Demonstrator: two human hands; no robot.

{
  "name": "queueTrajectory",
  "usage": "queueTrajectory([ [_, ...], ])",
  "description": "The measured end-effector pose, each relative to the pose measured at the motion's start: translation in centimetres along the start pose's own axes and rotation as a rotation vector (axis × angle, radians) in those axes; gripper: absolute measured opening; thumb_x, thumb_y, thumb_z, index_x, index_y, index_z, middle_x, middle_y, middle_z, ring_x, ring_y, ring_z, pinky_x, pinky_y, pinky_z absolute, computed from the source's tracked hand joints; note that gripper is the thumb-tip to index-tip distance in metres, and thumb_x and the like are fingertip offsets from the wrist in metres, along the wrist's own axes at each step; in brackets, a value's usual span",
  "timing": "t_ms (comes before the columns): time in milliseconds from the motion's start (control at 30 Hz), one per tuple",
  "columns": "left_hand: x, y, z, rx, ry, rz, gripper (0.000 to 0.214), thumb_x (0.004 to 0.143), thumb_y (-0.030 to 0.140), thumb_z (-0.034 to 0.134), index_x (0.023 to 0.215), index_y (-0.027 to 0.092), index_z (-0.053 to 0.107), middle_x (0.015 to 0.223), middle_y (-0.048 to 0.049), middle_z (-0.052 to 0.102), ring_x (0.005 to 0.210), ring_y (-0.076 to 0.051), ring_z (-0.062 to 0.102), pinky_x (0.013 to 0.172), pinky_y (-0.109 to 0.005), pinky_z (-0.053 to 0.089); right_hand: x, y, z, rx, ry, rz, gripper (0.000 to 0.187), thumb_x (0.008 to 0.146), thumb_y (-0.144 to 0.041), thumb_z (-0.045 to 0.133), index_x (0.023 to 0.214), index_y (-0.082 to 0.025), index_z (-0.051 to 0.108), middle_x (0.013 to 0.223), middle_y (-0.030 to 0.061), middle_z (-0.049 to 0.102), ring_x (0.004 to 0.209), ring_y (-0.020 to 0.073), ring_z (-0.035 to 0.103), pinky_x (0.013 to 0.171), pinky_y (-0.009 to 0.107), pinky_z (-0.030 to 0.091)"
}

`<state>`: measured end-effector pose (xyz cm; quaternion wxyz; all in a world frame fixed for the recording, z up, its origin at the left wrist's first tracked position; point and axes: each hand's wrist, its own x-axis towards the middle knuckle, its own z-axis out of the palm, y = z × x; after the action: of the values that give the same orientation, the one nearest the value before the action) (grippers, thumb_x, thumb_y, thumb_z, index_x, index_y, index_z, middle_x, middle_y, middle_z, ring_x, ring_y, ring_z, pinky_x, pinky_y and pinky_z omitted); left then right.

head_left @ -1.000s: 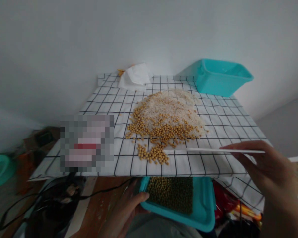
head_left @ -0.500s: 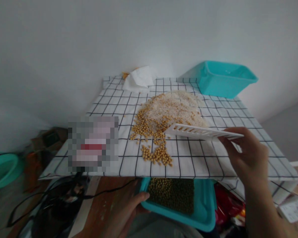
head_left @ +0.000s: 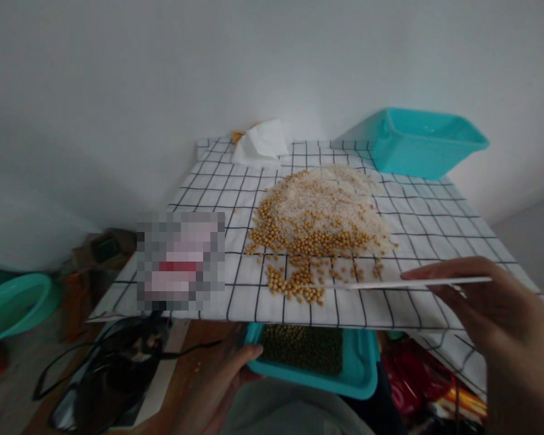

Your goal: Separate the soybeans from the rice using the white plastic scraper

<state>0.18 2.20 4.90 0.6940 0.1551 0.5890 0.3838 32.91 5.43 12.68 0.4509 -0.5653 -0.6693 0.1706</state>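
My right hand point(head_left: 494, 308) grips one end of a thin white slotted plastic board point(head_left: 385, 283), seen almost edge-on. Its far end touches a small cluster of yellow soybeans point(head_left: 294, 285) near the table's front edge. Behind it spreads a heap of pale rice-like grain point(head_left: 326, 193) with many soybeans along its near and left sides. Below the table edge, my left hand point(head_left: 229, 380) holds the left rim of a turquoise basin point(head_left: 361, 359), thumb over the top. Small dark green beans point(head_left: 308, 353) lie inside, with yellow beans at the back left.
The table wears a white checked cloth point(head_left: 217, 199). Another turquoise basin point(head_left: 417, 151) stands at the back right, and crumpled white paper point(head_left: 263, 145) at the back left. A blurred-out object point(head_left: 181, 260) lies front left. Red packaging point(head_left: 412, 374) sits under the table.
My right hand has drawn the board nearer to the front edge, turning it edge-on. Soybeans now lie scattered where it was. The basin in my left hand has shifted slightly left.
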Motion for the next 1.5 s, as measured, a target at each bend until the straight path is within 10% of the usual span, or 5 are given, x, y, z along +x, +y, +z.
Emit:
queueTrajectory([
  [233,-0.2,-0.6,0.2,0.034,-0.004,0.027,0.022,0.062,0.025,0.079,0.083,0.027,0.076,0.095,-0.0009,0.08,0.091,-0.029,0.071,0.065,-0.031,0.055,0.4,0.1,0.6,-0.023,0.053,0.031,0.013,0.081,-0.024,0.071,0.093,-0.028,0.068,0.089,0.0014,0.077,0.086,0.0213,0.073,0.077,0.033,0.059],
  [700,1.0,-2.7,0.8,0.106,-0.057,0.065,0.036,0.068,0.028,0.076,0.104,0.024,0.073,0.09,-0.0035,0.077,0.084,-0.028,0.07,0.054,-0.03,0.056,-1.5,0.8,-3.1,-0.059,0.617,0.267,0.021,0.059,-0.032,0.083,0.077,-0.029,0.072,0.07,-0.0011,0.067,0.066,0.0204,0.061,0.062,0.035,0.049],
  [1500,1.9,-3.3,1.0,0.111,-0.045,0.029,0.042,0.063,0.031,0.082,0.103,0.023,0.074,0.095,-0.0056,0.079,0.085,-0.03,0.072,0.057,-0.032,0.057,-2.2,3.3,-4.4,-0.167,0.34,0.228,0.023,0.068,-0.037,0.079,0.087,-0.028,0.069,0.076,-0.0025,0.072,0.07,0.0162,0.069,0.064,0.025,0.052],
])
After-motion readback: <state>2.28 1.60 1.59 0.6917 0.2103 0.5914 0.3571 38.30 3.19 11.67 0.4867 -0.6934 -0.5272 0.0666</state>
